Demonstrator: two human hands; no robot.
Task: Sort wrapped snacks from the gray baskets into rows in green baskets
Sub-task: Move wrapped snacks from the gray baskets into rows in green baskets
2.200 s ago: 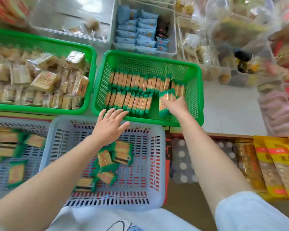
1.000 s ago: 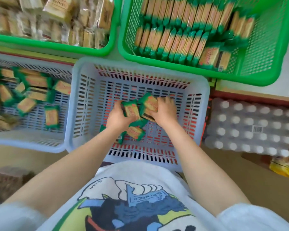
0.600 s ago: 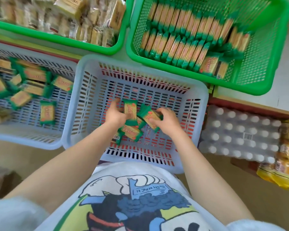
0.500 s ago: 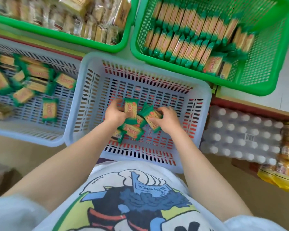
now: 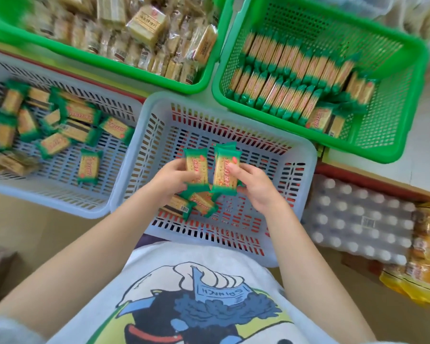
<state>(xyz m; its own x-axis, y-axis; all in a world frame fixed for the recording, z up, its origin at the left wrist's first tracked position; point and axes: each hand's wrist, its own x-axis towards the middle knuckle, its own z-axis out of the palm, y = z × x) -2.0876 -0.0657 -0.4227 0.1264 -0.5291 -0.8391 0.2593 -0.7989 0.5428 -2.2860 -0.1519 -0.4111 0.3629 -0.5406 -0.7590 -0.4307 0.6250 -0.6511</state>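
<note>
**Q:** so what's around you, anything in the way?

**Me:** Both my hands are over the middle gray basket (image 5: 305,155). My left hand (image 5: 168,181) grips one green-wrapped cracker pack (image 5: 196,167) upright, and my right hand (image 5: 255,186) is curled round another pack (image 5: 225,170), maybe two stacked, can't tell. The two packs sit side by side, just apart. Under my hands a couple of loose packs (image 5: 196,206) lie on the basket floor.

**Q:** and the place they go?

**Me:** The green basket (image 5: 407,100) is up and to the right, touching the far corner of the gray one. It holds two rows of the same packs (image 5: 291,78) standing on edge, with a few leaning at the right end of the front row. Its near rim stands between my hands and the rows.

**Q:** other stuff?

**Me:** A second gray basket (image 5: 60,199) on my left with scattered packs (image 5: 60,127), another green basket (image 5: 134,70) behind it piled with clear-wrapped snacks (image 5: 147,26), a shrink-wrapped case of bottles (image 5: 358,219) just right of my basket, and yellow bags (image 5: 422,269) beyond that.
</note>
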